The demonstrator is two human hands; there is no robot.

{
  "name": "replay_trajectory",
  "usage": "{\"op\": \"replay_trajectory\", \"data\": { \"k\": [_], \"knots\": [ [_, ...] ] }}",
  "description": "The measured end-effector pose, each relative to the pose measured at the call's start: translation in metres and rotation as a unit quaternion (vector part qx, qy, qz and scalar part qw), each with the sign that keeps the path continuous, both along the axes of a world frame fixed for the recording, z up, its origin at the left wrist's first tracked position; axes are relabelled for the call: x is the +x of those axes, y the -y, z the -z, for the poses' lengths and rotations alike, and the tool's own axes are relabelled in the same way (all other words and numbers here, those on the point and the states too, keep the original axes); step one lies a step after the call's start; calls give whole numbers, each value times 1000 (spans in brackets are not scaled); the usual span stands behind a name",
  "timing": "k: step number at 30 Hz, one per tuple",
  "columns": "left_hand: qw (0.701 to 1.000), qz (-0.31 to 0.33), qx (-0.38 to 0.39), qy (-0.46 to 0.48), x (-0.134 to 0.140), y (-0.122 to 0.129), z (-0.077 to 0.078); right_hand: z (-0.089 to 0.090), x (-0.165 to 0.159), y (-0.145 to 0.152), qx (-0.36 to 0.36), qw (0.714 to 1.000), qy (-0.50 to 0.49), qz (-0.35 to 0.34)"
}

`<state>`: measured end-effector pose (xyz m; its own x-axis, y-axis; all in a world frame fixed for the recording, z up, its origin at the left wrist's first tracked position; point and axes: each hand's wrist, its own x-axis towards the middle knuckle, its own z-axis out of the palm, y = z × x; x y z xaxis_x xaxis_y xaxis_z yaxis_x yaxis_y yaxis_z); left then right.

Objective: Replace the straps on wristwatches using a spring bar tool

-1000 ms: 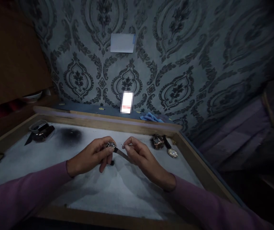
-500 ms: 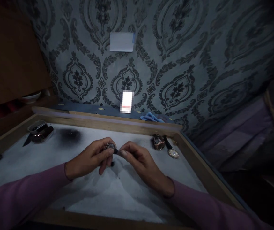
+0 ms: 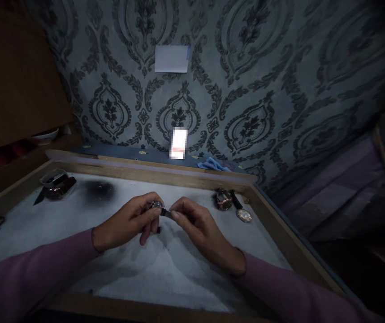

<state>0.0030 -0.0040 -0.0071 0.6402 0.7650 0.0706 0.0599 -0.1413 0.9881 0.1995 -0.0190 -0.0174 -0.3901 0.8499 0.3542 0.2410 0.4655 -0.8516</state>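
My left hand (image 3: 140,216) is closed around a wristwatch (image 3: 156,204) with a shiny case, its thumb pressed on the near side. My right hand (image 3: 197,226) pinches the watch's strap (image 3: 167,213) between thumb and fingertips, just right of the case. That strip looks dark near the case and greyer by the right fingers; its far end is hidden in the grip. Below the left fingers a small black end (image 3: 158,230) pokes out, probably the other half of the strap. Both hands are raised over the white surface of a shallow wooden tray (image 3: 152,172).
At the tray's right lie a dark wristwatch (image 3: 223,199) and a black-strapped watch (image 3: 244,216). A clear container (image 3: 54,177) and another watch (image 3: 55,193) sit at the left. Behind the rim are a lit phone (image 3: 179,143) and a blue cloth (image 3: 213,164).
Both hands keep their grip and place almost unchanged. The watch has tilted slightly between the fingers, and a bit more of the strip shows by the right fingertips.
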Motion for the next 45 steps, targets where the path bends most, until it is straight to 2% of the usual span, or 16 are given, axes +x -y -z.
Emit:
{"op": "replay_trajectory", "data": {
  "k": [14,45],
  "knots": [
    [1000,6,-2,1,0,0,1,5,1,-3,-1,1000,-11,1],
    [1000,0,-9,1,0,1,1,1,1,-1,-18,999,-28,-10]
  ]
}}
